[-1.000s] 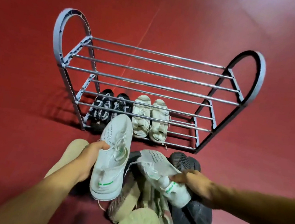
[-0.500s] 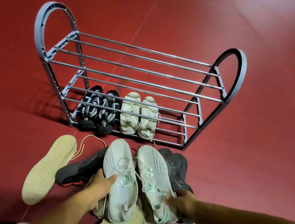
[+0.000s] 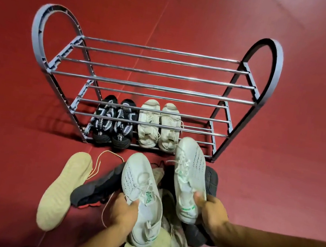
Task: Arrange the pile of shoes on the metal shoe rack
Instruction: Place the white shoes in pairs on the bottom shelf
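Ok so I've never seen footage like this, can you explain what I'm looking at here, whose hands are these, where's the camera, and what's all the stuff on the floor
There is no machine here. A person wears a wide-angle camera on the head, so you look forward and down at their own two arms.

The left hand grips one white sneaker, and the right hand grips its matching white sneaker, which is raised toward the shoe rack.

The rack stands on a red floor. Its top shelf holds nothing. On the lowest shelf sit a black and white pair and a cream pair, side by side.

Near the person lies a pile of shoes yet to be sorted, including a beige shoe turned sole up and a dark grey shoe.
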Motion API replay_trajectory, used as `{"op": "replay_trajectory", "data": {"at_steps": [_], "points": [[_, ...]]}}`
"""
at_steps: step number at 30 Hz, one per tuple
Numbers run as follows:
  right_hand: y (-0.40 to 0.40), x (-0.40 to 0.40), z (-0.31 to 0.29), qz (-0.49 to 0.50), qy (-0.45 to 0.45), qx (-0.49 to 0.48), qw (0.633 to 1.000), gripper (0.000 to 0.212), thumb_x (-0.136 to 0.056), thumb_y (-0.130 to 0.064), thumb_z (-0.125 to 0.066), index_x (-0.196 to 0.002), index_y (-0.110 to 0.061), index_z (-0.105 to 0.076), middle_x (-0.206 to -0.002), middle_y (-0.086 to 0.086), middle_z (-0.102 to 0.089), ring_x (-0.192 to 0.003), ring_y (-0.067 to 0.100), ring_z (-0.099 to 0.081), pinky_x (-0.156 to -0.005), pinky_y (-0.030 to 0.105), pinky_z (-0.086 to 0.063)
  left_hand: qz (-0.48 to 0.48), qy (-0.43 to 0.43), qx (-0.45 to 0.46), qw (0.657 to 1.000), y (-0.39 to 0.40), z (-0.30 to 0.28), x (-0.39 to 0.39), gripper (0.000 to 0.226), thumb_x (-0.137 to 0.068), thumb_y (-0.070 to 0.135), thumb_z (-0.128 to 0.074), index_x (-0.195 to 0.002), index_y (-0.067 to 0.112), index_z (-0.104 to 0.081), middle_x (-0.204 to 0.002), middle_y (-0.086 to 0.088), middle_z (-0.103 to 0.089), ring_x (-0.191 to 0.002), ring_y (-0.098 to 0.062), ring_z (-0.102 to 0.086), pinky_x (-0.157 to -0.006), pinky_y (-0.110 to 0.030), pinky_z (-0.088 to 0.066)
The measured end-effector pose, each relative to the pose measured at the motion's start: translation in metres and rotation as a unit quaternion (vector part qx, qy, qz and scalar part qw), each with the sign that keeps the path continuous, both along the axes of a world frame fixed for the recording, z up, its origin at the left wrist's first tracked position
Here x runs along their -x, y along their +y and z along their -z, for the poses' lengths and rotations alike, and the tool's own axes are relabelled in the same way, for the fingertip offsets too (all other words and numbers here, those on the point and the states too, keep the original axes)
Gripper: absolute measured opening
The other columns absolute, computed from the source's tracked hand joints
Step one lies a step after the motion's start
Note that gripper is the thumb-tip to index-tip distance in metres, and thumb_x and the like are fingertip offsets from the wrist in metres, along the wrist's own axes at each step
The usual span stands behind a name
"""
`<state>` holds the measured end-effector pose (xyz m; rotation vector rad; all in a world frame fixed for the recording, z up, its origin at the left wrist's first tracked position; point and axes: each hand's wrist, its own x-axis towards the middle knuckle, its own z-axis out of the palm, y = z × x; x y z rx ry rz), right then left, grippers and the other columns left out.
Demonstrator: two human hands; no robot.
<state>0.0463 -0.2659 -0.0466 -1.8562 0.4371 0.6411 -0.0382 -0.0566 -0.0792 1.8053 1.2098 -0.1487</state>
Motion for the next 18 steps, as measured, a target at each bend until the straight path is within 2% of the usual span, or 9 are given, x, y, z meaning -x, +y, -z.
{"op": "replay_trajectory", "data": {"at_steps": [2, 5, 6, 9, 11, 13, 15, 16, 18], "points": [[0.001, -0.02, 0.006, 0.015, -0.002, 0.026, 1.0, 0.042, -0.088, -0.043, -0.064, -0.106, -0.006, -0.073, -0.097, 0.01, -0.078, -0.089, 0.03, -0.074, -0.092, 0.047, -0.057, -0.003, -0.015, -0.007, 1.0, 0.002, 0.004, 0.003, 0.027, -0.088, 0.017, -0.07, -0.113, 0.006, -0.065, -0.119, -0.014, -0.069, -0.108, -0.036, -0.063, -0.092, -0.036, -0.048], [0.001, -0.063, 0.021, 0.011, 0.006, 0.059, 0.998, 0.076, -0.07, -0.065, -0.056, -0.115, -0.004, -0.067, -0.106, 0.012, -0.074, -0.092, 0.033, -0.072, -0.092, 0.049, -0.056, -0.009, -0.029, 0.0, 1.0, 0.002, 0.007, 0.005, 0.026, -0.086, 0.016, -0.073, -0.109, 0.007, -0.067, -0.113, -0.012, -0.071, -0.104, -0.035, -0.065, -0.089, -0.033, -0.048], [0.002, -0.075, 0.022, 0.01, 0.008, 0.061, 0.998, 0.078, -0.071, -0.066, -0.055, -0.118, -0.004, -0.066, -0.11, 0.013, -0.073, -0.095, 0.033, -0.071, -0.093, 0.049, -0.056, -0.009, -0.032, -0.003, 0.999, 0.001, 0.008, 0.005, 0.026, -0.084, 0.018, -0.074, -0.108, 0.009, -0.068, -0.112, -0.011, -0.071, -0.103, -0.035, -0.065, -0.089, -0.033, -0.048], [0.022, -0.096, 0.001, -0.012, 0.025, 0.091, 0.995, 0.052, -0.094, -0.046, -0.052, -0.114, -0.001, -0.067, -0.11, 0.017, -0.071, -0.096, 0.034, -0.07, -0.09, 0.041, -0.056, -0.012, -0.042, 0.003, 0.999, 0.002, 0.009, 0.003, 0.028, -0.081, 0.019, -0.076, -0.107, 0.012, -0.069, -0.11, -0.01, -0.071, -0.102, -0.033, -0.065, -0.09, -0.035, -0.049], [0.036, -0.105, -0.006, -0.044, 0.03, 0.123, 0.991, 0.041, -0.101, -0.036, -0.047, -0.092, -0.003, -0.069, -0.103, 0.019, -0.07, -0.094, 0.034, -0.068, -0.089, 0.039, -0.054, 0.002, -0.048, -0.019, 0.999, 0.006, 0.016, 0.002, 0.034, -0.074, 0.029, -0.075, -0.106, 0.018, -0.071, -0.109, -0.007, -0.07, -0.102, -0.032, -0.065, -0.094, -0.04, -0.05], [0.046, -0.109, -0.004, -0.076, 0.046, 0.138, 0.986, 0.039, -0.104, -0.029, -0.044, -0.07, -0.015, -0.057, -0.094, 0.019, -0.068, -0.089, 0.033, -0.065, -0.086, 0.036, -0.054, 0.005, -0.054, -0.032, 0.998, 0.01, 0.033, 0.005, 0.042, -0.065, 0.036, -0.07, -0.104, 0.022, -0.072, -0.107, -0.004, -0.07, -0.101, -0.033, -0.064, -0.094, -0.044, -0.05], [0.05, -0.111, 0.005, -0.076, 0.06, 0.145, 0.985, 0.045, -0.104, -0.035, -0.045, -0.066, -0.012, -0.055, -0.075, 0.011, -0.065, -0.077, 0.03, -0.062, -0.077, 0.035, -0.052, 0.007, -0.069, -0.048, 0.996, 0.008, 0.023, 0.004, 0.04, -0.064, 0.037, -0.069, -0.101, 0.024, -0.072, -0.104, -0.002, -0.07, -0.101, -0.032, -0.065, -0.092, -0.044, -0.05], [0.047, -0.111, 0.009, -0.077, 0.067, 0.147, 0.984, 0.046, -0.102, -0.038, -0.047, -0.067, -0.009, -0.058, -0.069, 0.009, -0.064, -0.071, 0.029, -0.062, -0.077, 0.038, -0.054, 0.005, -0.089, -0.036, 0.995, 0.006, 0.018, 0.001, 0.035, -0.067, 0.036, -0.069, -0.099, 0.025, -0.072, -0.1, 0.0, -0.07, -0.099, -0.031, -0.064, -0.09, -0.041, -0.05], [0.039, -0.113, 0.012, -0.108, 0.06, 0.143, 0.982, 0.044, -0.099, -0.04, -0.051, -0.078, -0.005, -0.065, -0.074, 0.012, -0.07, -0.07, 0.03, -0.067, -0.084, 0.042, -0.057, -0.01, -0.133, -0.007, 0.991, 0.002, 0.002, -0.004, 0.021, -0.079, 0.024, -0.071, -0.101, 0.024, -0.071, -0.095, 0.005, -0.068, -0.096, -0.023, -0.062, -0.085, -0.033, -0.045]]}}
